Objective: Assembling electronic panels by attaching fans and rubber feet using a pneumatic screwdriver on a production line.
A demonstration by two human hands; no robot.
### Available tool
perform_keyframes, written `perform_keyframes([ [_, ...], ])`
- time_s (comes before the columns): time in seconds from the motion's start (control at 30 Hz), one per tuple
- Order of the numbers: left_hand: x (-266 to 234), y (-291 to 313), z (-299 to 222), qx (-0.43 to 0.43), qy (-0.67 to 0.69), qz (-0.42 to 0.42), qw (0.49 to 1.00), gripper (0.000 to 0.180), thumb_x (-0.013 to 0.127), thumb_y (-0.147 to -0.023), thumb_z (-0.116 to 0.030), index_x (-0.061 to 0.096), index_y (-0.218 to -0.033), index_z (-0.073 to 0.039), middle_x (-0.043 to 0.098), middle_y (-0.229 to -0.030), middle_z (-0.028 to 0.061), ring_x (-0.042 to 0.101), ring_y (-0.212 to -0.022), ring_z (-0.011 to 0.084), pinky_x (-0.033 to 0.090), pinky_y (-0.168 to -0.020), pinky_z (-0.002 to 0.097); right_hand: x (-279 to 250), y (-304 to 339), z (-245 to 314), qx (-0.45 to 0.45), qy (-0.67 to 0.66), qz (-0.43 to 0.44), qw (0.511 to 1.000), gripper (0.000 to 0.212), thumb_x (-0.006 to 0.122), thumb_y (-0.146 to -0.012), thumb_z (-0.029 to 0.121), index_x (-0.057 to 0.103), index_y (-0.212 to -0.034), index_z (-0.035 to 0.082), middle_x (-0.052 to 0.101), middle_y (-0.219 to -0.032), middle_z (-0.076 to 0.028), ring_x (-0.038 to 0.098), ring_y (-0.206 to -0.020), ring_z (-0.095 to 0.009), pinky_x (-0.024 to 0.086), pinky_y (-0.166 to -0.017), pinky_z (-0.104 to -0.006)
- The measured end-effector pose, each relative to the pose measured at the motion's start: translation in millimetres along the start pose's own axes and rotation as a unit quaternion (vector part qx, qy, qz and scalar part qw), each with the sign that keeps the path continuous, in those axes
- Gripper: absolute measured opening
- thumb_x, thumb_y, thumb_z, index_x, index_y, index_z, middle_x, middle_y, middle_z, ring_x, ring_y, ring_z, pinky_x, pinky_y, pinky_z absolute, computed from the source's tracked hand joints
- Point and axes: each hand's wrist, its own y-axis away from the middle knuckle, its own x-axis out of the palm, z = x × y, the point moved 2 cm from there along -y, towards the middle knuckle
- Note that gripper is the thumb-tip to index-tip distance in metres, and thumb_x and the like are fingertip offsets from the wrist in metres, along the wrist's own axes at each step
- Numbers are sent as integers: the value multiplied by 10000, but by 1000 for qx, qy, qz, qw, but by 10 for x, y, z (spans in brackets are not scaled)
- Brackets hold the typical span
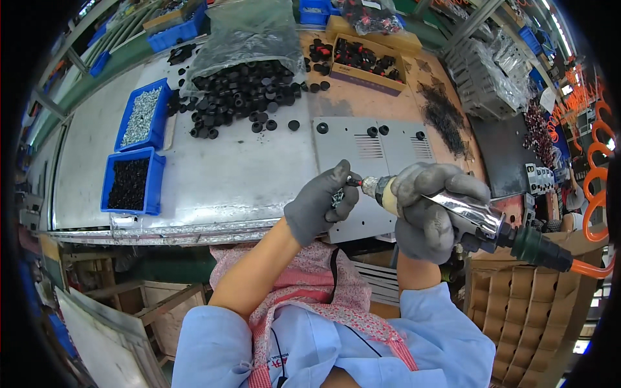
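Note:
In my right hand, gloved in grey, is an air screwdriver with a shiny metal body, its tip pointing left. An orange coiled hose runs from its back end. My left hand, also gloved, meets the tip with thumb and finger pinched on a small dark piece. Small shiny screws show within its curled fingers. Both hands are above the near part of grey metal panels with vent slots. Several round black feet sit along the panels' far part.
Two blue bins on the left hold silver screws and small black parts. Behind lies a clear plastic bag spilling black feet. A cardboard box of black and red parts stands far right, near dark wire pieces.

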Motion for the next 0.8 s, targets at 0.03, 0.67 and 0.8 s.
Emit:
perform_keyframes([
  [0.03, 12, -4, 8, -3, 1, -7, 1000, 435, 575, -891, -531, 566, -842, -99, 516, -579, 0, 375, -383, 81, 274, -344, 184, -13, 5, 2, -4, -1, -3, 1000, 421, 603, -812, 229, 456, -1173, 68, 581, -948, -124, 571, -667, -199, 487, -593, -346],
  [0.67, 131, -365, -73, 55, -117, 31, 991, 404, 586, -904, -465, 574, -1031, -83, 468, -582, -10, 355, -454, 50, 265, -418, 191, -365, 13, -109, -45, 1, -38, 998, 409, 541, -847, 184, 475, -1225, 43, 594, -968, -164, 560, -688, -216, 467, -626, -379],
  [0.8, 5, -678, -282, 124, -384, -84, 911, 499, 587, -913, -440, 547, -1255, -79, 578, -763, 27, 514, -652, 70, 408, -575, 197, -539, -98, -109, -27, 33, -76, 996, 393, 534, -863, 192, 491, -1238, 82, 610, -1014, -135, 558, -754, -222, 450, -693, -394],
])
